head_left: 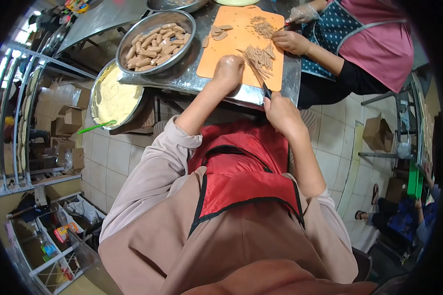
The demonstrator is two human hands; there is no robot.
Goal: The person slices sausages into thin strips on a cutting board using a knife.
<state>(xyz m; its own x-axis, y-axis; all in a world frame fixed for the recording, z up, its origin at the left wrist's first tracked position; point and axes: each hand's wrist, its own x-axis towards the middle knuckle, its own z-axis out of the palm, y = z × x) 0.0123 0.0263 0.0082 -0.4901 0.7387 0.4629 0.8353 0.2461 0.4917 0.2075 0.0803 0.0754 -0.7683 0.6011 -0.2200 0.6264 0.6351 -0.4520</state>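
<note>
My right hand (283, 115) is wrapped round the dark handle of a knife (257, 76) at the table's front edge. The knife's blade slants up and left over the orange cutting board (209, 64), beside a pile of thin brown sausage strips (262, 58). My left hand (229, 72) is curled closed on the board, left of the blade; its fingertips are hidden, so what it holds cannot be seen. Several flat sausage slices (220, 32) lie farther back on the board. Left of it stands a metal bowl (188, 24) with many brown sausage pieces (155, 46).
Across the board's right corner, a co-worker's hands (291, 42) work at a heap of chopped bits (262, 27). A basin of pale yellow mixture (110, 96) with a green-handled utensil (96, 127) stands lower left. Shelving racks (19, 123) line the left side.
</note>
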